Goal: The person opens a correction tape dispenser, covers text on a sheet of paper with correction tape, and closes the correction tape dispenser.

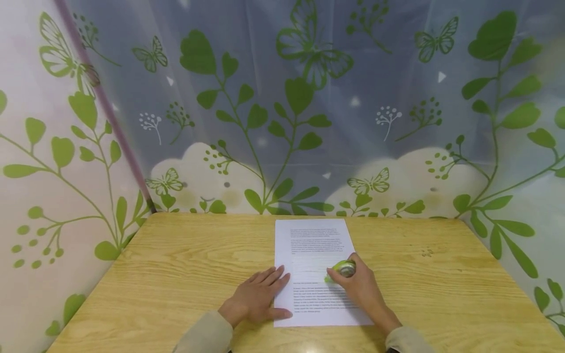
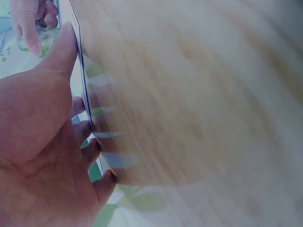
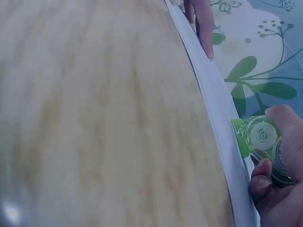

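Observation:
A printed sheet of paper lies on the wooden table, with text at its top and lower part and a paler band between. My right hand holds a green see-through correction tape dispenser between thumb and fingers. Its tip is at the sheet near the end of the pale band; in the right wrist view the dispenser shows its round reels and green tip end. My left hand rests with spread fingers on the sheet's left edge. In the left wrist view, the left palm faces the camera.
The wooden table extends to both sides of the sheet. Small dark marks show on its right part. Behind it hangs a curtain printed with leaves and butterflies, and similar patterned cloth stands at the left side.

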The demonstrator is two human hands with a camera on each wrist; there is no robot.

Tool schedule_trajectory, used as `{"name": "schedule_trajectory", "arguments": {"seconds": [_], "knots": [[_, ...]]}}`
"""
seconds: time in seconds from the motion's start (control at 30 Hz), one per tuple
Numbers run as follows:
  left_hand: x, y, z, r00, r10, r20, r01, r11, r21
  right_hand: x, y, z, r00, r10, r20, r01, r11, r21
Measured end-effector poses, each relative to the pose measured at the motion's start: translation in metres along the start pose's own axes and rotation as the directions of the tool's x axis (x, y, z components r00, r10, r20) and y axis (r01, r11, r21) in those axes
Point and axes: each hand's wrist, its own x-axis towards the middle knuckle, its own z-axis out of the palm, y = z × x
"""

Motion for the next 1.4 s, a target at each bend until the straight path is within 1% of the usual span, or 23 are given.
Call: {"name": "schedule_trajectory", "arguments": {"seconds": [0.07, 0.13, 0.37, 0.5, 0.73, 0.9, 1.0, 1.2, 1.4], "knots": [[0.000, 0.001, -0.002, 1.000, -0.003, 0.005, 0.004, 1.000, -0.007, 0.000, 0.000, -0.002, 1.000, 0.004, 0.009, -0.004, 1.000, 0.000], [0.000, 0.000, 0.000, 1.000, 0.000, 0.002, 0.000, 1.000, -0.003, 0.001, 0.000, -0.003, 1.000, 0.004, 0.015, -0.004, 1.000, -0.003], [0.003, -0.005, 0.010, 0.999, 0.009, -0.036, -0.008, 1.000, 0.012, 0.002, 0.001, -0.005, 1.000, 0.001, 0.017, -0.001, 1.000, -0.020], [0.005, -0.006, 0.013, 1.000, -0.001, -0.031, 0.002, 1.000, 0.023, 0.004, 0.003, -0.008, 1.000, 0.004, 0.028, -0.003, 1.000, -0.024], [0.005, -0.008, 0.013, 1.000, -0.006, -0.027, 0.006, 1.000, 0.023, 0.007, 0.005, -0.012, 0.999, 0.013, 0.038, -0.012, 1.000, -0.028], [0.005, -0.008, 0.013, 0.999, 0.008, -0.034, -0.008, 1.000, 0.014, 0.007, 0.007, -0.015, 0.999, 0.003, 0.040, -0.001, 0.999, -0.040], [0.004, -0.007, 0.012, 0.999, 0.018, -0.040, -0.017, 1.000, 0.015, 0.007, 0.008, -0.016, 0.999, 0.011, 0.049, -0.009, 0.999, -0.046], [0.002, -0.004, 0.006, 1.000, 0.012, -0.025, -0.012, 1.000, 0.005, 0.008, 0.011, -0.020, 0.998, 0.031, 0.057, -0.029, 0.999, -0.032], [0.002, -0.004, 0.006, 1.000, -0.001, -0.006, 0.001, 1.000, 0.005, 0.007, 0.013, -0.024, 0.999, 0.016, 0.046, -0.014, 0.999, -0.044]]}}
